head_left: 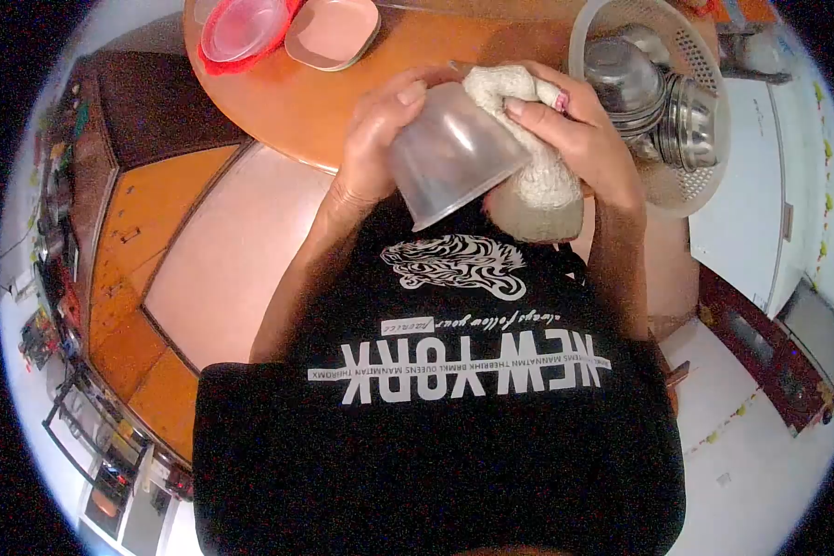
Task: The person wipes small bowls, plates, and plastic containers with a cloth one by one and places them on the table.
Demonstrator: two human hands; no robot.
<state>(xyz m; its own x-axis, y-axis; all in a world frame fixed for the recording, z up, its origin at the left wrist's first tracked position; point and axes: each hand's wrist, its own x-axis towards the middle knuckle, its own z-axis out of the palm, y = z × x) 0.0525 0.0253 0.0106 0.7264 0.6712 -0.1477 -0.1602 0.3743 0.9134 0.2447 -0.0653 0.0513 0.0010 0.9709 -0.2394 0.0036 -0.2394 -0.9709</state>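
Observation:
My left hand is wrapped round the side of a greyish, translucent bowl, which is tilted with its wide rim towards my body. A cream knitted cloth with a grey lower end, somewhat like a work glove, is gripped in my right hand. The cloth presses against the bowl's right side and base, and its lower end hangs towards my shirt. The right thumb lies over the cloth; the bowl hides some of the left fingers. Both hands are above the near edge of the round wooden table.
To the right, a white perforated basket holds several shiny metal bowls. At the back left of the table are a red-rimmed container and a pale pink dish. A wooden bench or cabinet stands at the left.

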